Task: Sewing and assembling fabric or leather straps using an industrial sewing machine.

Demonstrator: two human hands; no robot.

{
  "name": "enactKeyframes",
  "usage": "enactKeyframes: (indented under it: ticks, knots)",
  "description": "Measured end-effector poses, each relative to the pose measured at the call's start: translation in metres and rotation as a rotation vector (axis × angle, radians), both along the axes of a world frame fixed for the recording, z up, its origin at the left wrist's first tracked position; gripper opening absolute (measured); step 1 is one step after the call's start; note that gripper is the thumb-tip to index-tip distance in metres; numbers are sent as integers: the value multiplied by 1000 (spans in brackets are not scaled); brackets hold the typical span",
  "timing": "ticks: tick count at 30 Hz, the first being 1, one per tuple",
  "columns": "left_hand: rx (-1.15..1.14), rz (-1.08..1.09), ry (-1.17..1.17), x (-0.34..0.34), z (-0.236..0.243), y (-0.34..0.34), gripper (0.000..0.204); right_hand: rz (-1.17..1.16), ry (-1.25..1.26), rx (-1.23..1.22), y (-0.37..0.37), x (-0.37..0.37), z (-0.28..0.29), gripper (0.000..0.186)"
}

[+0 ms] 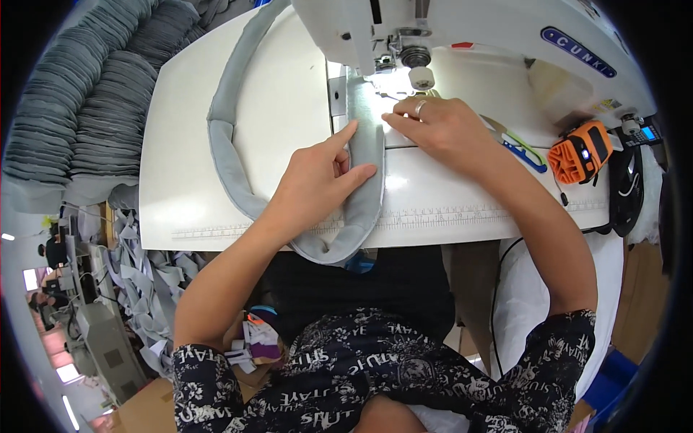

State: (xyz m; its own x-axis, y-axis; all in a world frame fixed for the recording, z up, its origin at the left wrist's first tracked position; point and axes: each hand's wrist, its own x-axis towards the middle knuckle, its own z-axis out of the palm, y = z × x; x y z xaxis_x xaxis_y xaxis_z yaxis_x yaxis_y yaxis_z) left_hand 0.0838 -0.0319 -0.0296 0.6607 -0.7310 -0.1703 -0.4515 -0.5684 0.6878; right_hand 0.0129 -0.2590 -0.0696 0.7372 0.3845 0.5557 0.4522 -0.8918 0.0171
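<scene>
A long grey fabric strip (364, 173) runs under the lit needle area of a white sewing machine (476, 29) and loops round to the left over the white table. My left hand (307, 180) rests on this strip with thumb and index finger stretched apart; its other fingers curl beneath the palm. Close to the presser foot, my right hand (440, 133), wearing a ring, has thumb and fingertips drawn together at the strip's right edge. The needle itself is lost in the glare.
Blue-and-green handled scissors (521, 148) and an orange-and-black device (580, 153) lie on the right side of the table (447, 177). Tall stacks of grey fabric pieces (108, 108) stand at the left, above loose scraps (148, 289). A printed ruler (462, 215) follows the near edge.
</scene>
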Motion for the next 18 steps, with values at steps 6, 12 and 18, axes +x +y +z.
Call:
enactKeyframes:
  ticks: [6,12,18]
  knots:
    - [-31,-8,91,5,0,3,65,41,16,-117,-1,10,6,25]
    - [-21,-27,28,3,-1,2,65,113,-49,-112,0,14,6,19]
    - [21,-108,-77,2,5,-3,63,82,71,-149,-3,15,6,13]
